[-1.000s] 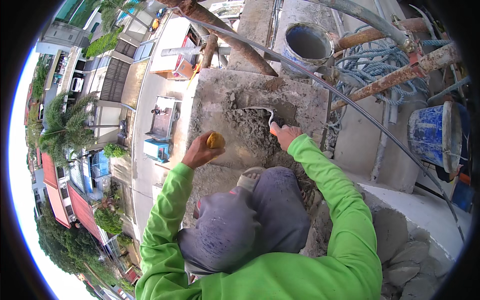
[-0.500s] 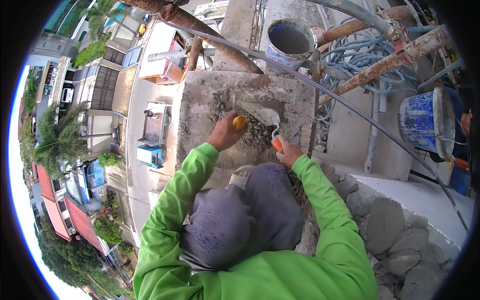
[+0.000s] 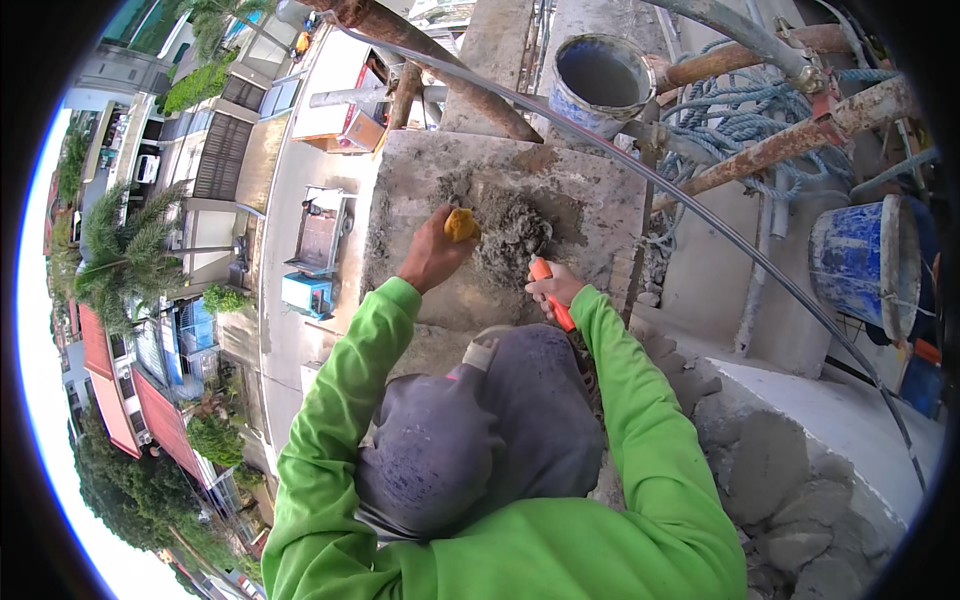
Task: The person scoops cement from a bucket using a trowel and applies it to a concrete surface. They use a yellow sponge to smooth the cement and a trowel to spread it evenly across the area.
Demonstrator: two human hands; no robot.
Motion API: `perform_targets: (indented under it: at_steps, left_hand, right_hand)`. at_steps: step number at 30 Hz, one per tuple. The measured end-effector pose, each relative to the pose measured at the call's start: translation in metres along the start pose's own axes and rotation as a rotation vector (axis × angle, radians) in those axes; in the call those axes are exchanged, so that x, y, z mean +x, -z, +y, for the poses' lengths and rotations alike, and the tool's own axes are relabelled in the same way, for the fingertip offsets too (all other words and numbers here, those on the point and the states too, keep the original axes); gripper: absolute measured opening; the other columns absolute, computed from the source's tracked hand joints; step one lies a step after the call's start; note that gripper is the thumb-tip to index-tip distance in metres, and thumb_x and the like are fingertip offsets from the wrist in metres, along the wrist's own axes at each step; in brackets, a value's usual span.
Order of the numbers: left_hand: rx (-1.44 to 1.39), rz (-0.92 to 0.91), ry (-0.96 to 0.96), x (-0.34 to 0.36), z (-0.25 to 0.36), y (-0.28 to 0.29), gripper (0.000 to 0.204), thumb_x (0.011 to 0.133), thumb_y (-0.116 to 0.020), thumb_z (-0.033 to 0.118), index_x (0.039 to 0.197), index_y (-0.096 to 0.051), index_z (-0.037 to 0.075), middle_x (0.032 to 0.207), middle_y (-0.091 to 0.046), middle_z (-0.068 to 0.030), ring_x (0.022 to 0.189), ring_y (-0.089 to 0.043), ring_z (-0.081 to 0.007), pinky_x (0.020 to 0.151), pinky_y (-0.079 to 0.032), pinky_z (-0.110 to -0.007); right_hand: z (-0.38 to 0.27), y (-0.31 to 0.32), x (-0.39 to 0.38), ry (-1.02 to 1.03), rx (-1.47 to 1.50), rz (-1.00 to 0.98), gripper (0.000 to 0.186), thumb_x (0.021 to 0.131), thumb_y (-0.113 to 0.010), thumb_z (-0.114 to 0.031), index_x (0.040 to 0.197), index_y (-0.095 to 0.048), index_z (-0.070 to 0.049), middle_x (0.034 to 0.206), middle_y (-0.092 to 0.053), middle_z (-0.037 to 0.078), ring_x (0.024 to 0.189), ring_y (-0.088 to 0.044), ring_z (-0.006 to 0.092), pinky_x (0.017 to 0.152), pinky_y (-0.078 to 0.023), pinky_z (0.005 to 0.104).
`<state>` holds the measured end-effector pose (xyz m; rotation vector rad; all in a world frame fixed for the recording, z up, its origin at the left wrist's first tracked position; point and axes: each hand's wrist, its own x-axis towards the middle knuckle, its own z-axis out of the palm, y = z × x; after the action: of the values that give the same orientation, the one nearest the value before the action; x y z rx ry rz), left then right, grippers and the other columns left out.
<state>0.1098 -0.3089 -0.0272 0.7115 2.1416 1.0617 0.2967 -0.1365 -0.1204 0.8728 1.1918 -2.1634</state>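
My left hand (image 3: 432, 252) is closed around a rounded yellow piece (image 3: 461, 225); whether it is a tool's handle end or a loose lump, I cannot tell. In my right hand (image 3: 563, 286) is a trowel, gripped by its orange handle (image 3: 543, 272). The trowel's blade is hardly visible at the mortar. Wet grey mortar (image 3: 510, 228) lies in a rough heap between and just beyond my hands, on top of a flat concrete block (image 3: 610, 190). My knees are bent close to the block's near side.
A mortar-stained bucket (image 3: 603, 82) stands beyond the block. Rusty pipes (image 3: 790, 142), a thin metal rod (image 3: 700, 205) and coiled blue rope (image 3: 735, 105) cross the right. A blue bucket (image 3: 855, 262) is farther right, above broken rubble (image 3: 765, 465). Left, the street (image 3: 290, 350) lies far below.
The trowel's pale blade, plainly seen before, is now mostly out of sight at the mortar, and its orange handle shows more. The mortar has been heaped up. My left hand shifted slightly left.
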Motion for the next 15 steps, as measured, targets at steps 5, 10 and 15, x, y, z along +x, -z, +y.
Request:
perform_targets:
  at_steps: [5, 10, 15]
  left_hand:
    - [-0.074, 0.037, 0.03, -0.012, 0.016, 0.021, 0.03, 0.077, -0.069, 0.015, 0.099, -0.053, 0.003, 0.085, -0.062, -0.0068, 0.074, -0.06, -0.0149, 0.067, -0.051, -0.03]
    - [-0.021, 0.069, 0.051, -0.006, 0.017, 0.02, 0.028, 0.08, -0.067, 0.013, 0.101, -0.051, 0.003, 0.083, -0.06, -0.0067, 0.073, -0.059, -0.0145, 0.065, -0.051, -0.031]
    - [-0.203, 0.04, 0.071, 0.005, 0.009, 0.009, 0.024, 0.085, -0.059, 0.006, 0.105, -0.047, 0.003, 0.082, -0.058, -0.007, 0.069, -0.058, -0.013, 0.059, -0.05, -0.029]
  right_hand:
    - [-0.005, -0.011, 0.004, 0.314, -1.212, 0.368, 0.045, 0.079, -0.057, -0.01, 0.12, -0.039, -0.005, 0.096, -0.064, 0.023, 0.087, -0.064, 0.0389, 0.076, -0.048, 0.051]
    - [-0.009, -0.005, -0.006, 0.207, -1.517, 0.389, 0.031, 0.084, -0.052, -0.013, 0.11, -0.037, -0.007, 0.097, -0.063, 0.024, 0.092, -0.062, 0.0408, 0.079, -0.046, 0.0528]
    - [0.002, -0.007, -0.022, 0.133, -1.547, 0.272, 0.034, 0.082, -0.055, -0.015, 0.109, -0.038, -0.006, 0.097, -0.063, 0.024, 0.09, -0.063, 0.0411, 0.077, -0.046, 0.0525]
